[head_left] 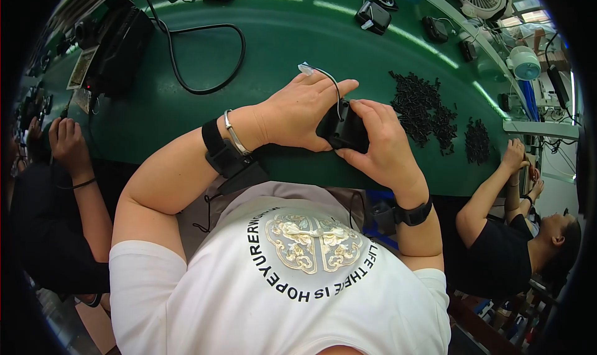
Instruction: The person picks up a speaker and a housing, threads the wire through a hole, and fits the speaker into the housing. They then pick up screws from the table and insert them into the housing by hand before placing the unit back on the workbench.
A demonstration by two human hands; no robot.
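Between my two hands, over the near part of the green bench, is a small black plastic speaker box (349, 131). My left hand (301, 109) grips its left side, the fingers reaching along the far edge and the thumb at the near edge. On the right side, my right hand (382, 128) is closed round it, thumb at the near corner. A thin cable (336, 84) rises from the box and arches over my left fingers, ending in a white connector (305, 69). The underside of the box is hidden.
Right of my hands lie a large pile of small black screw-like parts (420, 109) and a smaller pile (477, 142). A black cable loop (239, 50) and a dark machine (115, 50) are at left. More black boxes (373, 17) stand farther back. Co-workers sit on both sides.
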